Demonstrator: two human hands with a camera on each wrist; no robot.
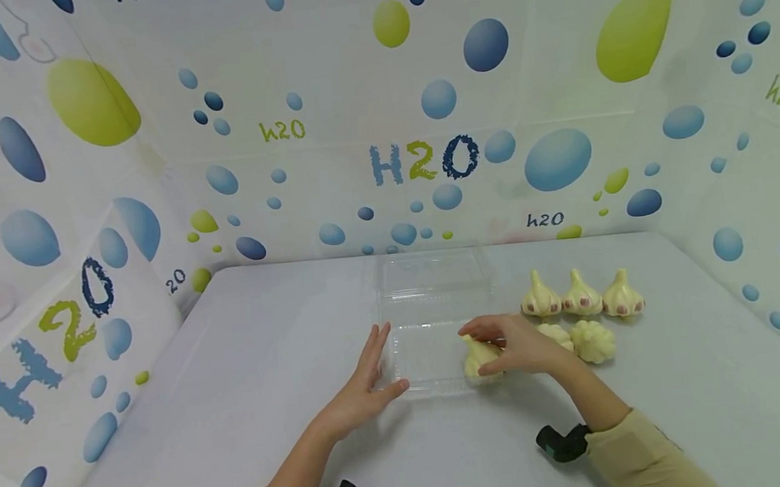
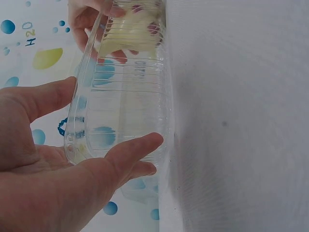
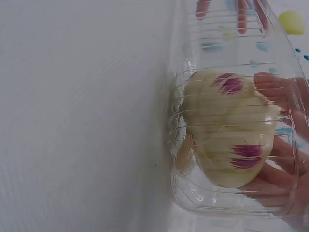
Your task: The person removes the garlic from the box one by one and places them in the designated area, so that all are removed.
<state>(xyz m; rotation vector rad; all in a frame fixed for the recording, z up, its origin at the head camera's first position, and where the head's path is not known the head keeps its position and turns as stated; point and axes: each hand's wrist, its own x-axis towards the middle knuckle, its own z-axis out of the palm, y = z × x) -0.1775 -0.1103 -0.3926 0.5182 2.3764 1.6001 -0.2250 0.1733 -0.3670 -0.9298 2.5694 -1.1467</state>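
Note:
A clear plastic clamshell container (image 1: 427, 352) lies on the table with its lid (image 1: 433, 272) folded back toward the wall. My right hand (image 1: 527, 344) holds a garlic bulb (image 1: 477, 361) at the container's right end, thumb and fingers on either side of it. In the right wrist view, the pale bulb (image 3: 227, 130) with purple patches shows through the ribbed plastic wall, inside the container. At the left end, my left hand (image 1: 358, 401) steadies the container with spread fingers and holds nothing else. The left wrist view shows its fingers (image 2: 137, 147) along the container's side.
Three garlic bulbs (image 1: 581, 294) stand in a row to the right of the container. In front of them lie two more bulbs (image 1: 593, 342), one partly hidden behind my right hand. A white cloth wall (image 1: 329, 179) with coloured dots encloses the table's back and sides.

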